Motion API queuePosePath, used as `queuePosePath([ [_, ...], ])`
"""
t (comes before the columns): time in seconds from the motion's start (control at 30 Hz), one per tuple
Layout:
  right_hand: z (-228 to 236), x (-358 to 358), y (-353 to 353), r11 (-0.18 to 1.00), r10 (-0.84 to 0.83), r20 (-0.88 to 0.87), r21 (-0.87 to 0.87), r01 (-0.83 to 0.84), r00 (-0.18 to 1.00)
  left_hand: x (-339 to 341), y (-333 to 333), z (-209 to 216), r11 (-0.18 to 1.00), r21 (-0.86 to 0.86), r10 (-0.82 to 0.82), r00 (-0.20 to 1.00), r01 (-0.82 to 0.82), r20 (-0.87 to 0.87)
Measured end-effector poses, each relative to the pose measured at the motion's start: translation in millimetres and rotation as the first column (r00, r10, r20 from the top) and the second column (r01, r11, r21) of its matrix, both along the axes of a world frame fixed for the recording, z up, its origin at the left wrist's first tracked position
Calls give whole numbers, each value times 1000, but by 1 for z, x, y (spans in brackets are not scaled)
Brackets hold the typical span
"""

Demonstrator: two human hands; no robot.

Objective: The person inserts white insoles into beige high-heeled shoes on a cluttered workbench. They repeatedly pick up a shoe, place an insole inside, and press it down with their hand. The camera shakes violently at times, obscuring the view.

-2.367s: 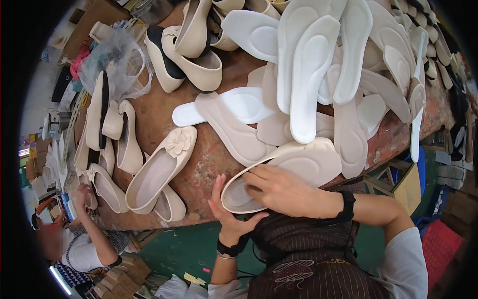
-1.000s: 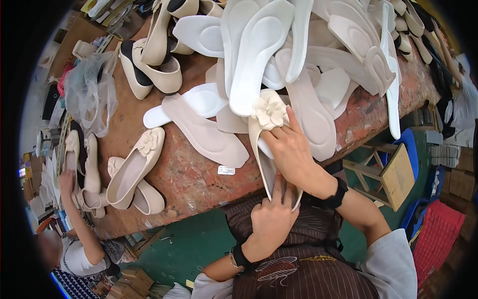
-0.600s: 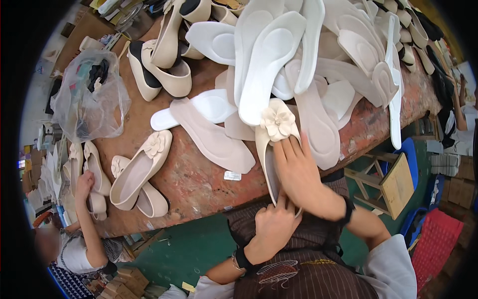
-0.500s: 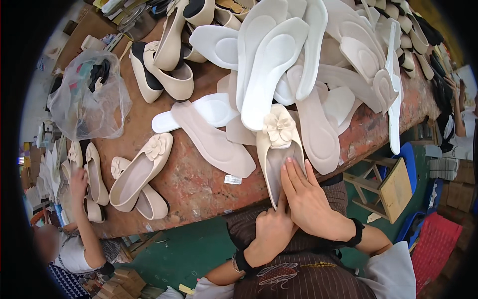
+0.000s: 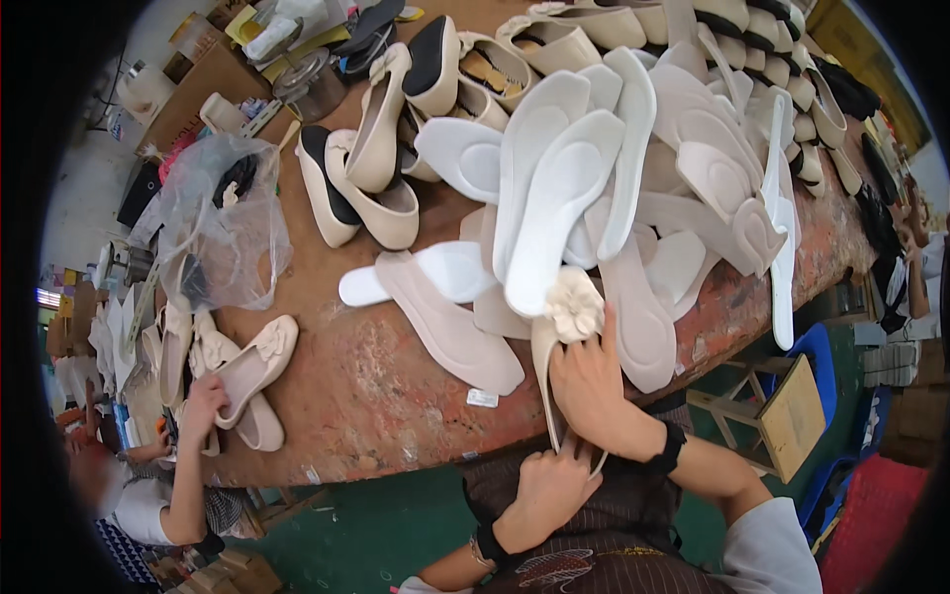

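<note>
Ballet flat (image 5: 541,348), cream with a fabric flower (image 5: 574,305), was held toe outward over the near edge of the worktable (image 5: 346,426), its heel toward the person. The left hand (image 5: 554,485) was curled about the heel; the right hand (image 5: 591,391) reached into the throat below the flower, its fingertips hidden, so whether it gripped could not be told. The step in hand appeared to be pressing the shoe's inside smooth; the next move likely called for even pressure with the heel steadied. Half a second earlier, the right hand had lain flat, farther back. White insoles (image 5: 569,188) were heaped beyond the toe. Near the worktable's left end, a co-worker's hand (image 5: 204,401) touched a crossed pair of flats (image 5: 280,344); earlier it had been farther left.
</note>
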State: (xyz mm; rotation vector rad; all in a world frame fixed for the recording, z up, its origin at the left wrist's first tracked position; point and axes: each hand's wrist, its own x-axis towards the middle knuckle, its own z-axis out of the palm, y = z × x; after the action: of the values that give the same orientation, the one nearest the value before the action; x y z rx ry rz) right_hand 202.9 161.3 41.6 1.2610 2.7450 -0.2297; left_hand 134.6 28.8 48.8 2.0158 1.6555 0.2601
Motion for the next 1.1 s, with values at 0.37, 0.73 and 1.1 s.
queuePosePath([
  [0.37, 61, 36, 11, 889, 238, -609, -177, -421, 757, -104, -14, 52, 989, -42, -125, 943, 144, 308],
  [0.73, 81, 72, 49, 943, -228, -884, -95, 320, 409, -360, -104, 163, 551, -48, 801, 544, -833, -252],
  [1.1, 29, 291, 222, 604, -522, -741, 28, 797, 422, -425, 93, 70, 562, 669, 826, 374, -486, -422],
])
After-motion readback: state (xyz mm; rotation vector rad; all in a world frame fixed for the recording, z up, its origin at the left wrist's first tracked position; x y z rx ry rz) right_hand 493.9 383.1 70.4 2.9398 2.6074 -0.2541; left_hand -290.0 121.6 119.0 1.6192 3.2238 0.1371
